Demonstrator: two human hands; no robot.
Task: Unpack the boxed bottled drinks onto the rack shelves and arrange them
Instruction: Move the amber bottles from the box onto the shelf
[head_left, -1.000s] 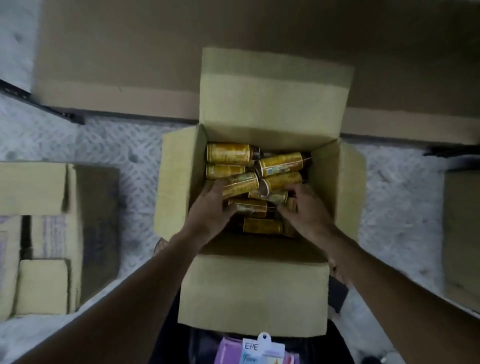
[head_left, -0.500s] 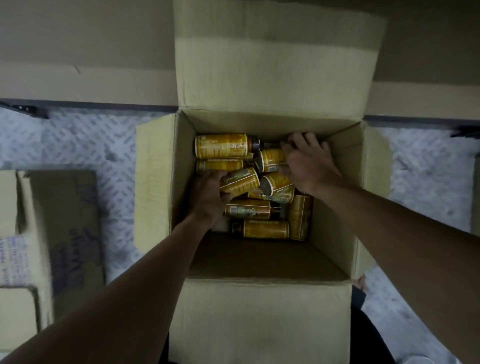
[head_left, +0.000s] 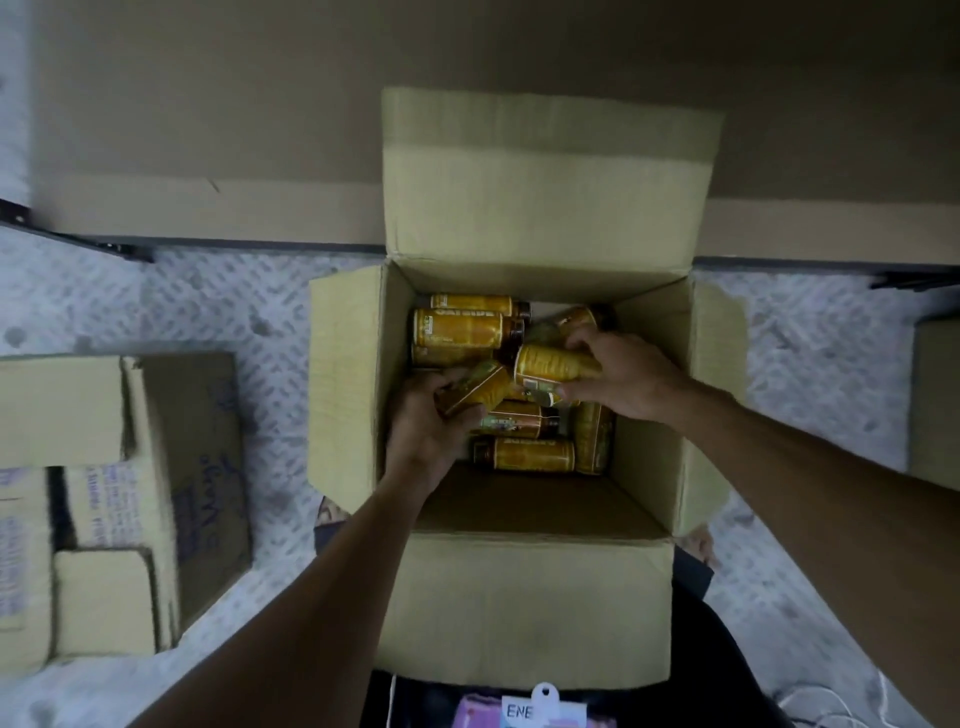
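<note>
1. Whereas half a sec ago the right hand (head_left: 623, 379) lay flat at the far-right corner of the box (head_left: 343, 374), it has now come back toward the middle and curls round one yellow bottle (head_left: 550, 364).
2. Likewise the left hand (head_left: 423, 431) now grips a second bottle (head_left: 478, 389), tilted up off the pile; before it only rested there.
3. Meaning: first pair prob. about to come out. The other bottles (head_left: 462, 327) lie loose on their sides inside, so unpacking has hardly begun.
4. Box stands flaps-open on a pale embossed floor (head_left: 104, 312).
5. Far side: brown board (head_left: 208, 130) on a dark frame, prob. the rack's low shelf. Left: other cartons (head_left: 182, 467); one more carton edge (head_left: 935, 405) at far right.
</note>
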